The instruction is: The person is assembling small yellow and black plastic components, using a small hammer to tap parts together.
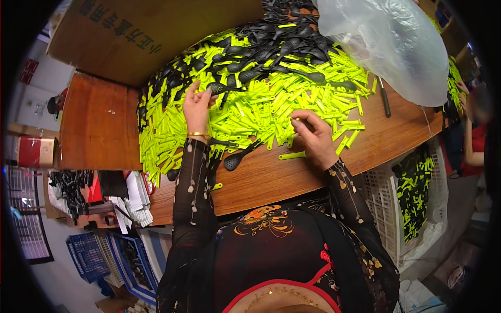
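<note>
My left hand (197, 110) is raised over the left part of a heap of bright yellow-green plastic handle pieces (261, 112). Its thumb and fingers close on the bowl end of a small black slotted spoon (218, 87), whose stem points right. Nearer the table's front edge, my right hand (316, 137) has its fingers curled and the thumb against them; whatever may be between them is hidden. One yellow-green handle (292, 155) lies just left of that hand. Below the heap another black slotted spoon (235, 160) rests on the wood.
Black spoon heads (292, 47) are piled at the back. A cardboard box (156, 36) stands back left, and a clear plastic bag (386, 47) back right. Near it lies a dark-handled tool (385, 99). A white crate (381, 208) with mixed pieces stands at right; another person's arm (469, 143) shows beyond.
</note>
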Demonstrator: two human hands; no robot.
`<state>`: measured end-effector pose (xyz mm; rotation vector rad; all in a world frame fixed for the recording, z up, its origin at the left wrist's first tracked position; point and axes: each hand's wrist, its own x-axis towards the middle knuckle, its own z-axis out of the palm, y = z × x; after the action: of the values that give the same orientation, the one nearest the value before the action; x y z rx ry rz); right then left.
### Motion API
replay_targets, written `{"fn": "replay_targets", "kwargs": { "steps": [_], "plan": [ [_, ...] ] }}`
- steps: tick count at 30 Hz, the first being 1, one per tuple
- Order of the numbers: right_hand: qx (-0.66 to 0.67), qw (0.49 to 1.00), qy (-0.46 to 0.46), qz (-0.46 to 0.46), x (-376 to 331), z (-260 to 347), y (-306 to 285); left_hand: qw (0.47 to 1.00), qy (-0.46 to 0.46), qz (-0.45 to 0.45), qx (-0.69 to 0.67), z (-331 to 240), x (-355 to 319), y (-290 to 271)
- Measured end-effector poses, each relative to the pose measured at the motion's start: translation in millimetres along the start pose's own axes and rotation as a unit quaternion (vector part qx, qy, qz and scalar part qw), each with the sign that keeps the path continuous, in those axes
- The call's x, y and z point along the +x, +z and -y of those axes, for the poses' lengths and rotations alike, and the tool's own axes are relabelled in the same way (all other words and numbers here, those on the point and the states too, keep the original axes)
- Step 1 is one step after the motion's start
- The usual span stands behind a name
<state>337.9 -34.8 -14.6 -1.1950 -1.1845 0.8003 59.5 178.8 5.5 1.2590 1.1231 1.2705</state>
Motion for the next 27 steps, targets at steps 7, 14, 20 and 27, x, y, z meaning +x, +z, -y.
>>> {"fn": "replay_targets", "kwargs": {
  "steps": [7,14,20,27],
  "plan": [
    [0.085,0.994,0.053,0.043,49,8,21,0.99,-0.033,0.07,-0.116,-30,-87,13],
    [0.109,0.985,0.074,0.114,37,13,13,0.979,-0.034,0.175,-0.096,-47,-122,1],
    [-0.075,0.974,-0.017,0.211,16,57,22,0.824,0.316,0.283,0.375,-106,-116,10],
    [-0.17,0.965,-0.183,0.077,9,73,32,0.88,0.08,0.372,0.284,-90,-131,15]
  ]
}}
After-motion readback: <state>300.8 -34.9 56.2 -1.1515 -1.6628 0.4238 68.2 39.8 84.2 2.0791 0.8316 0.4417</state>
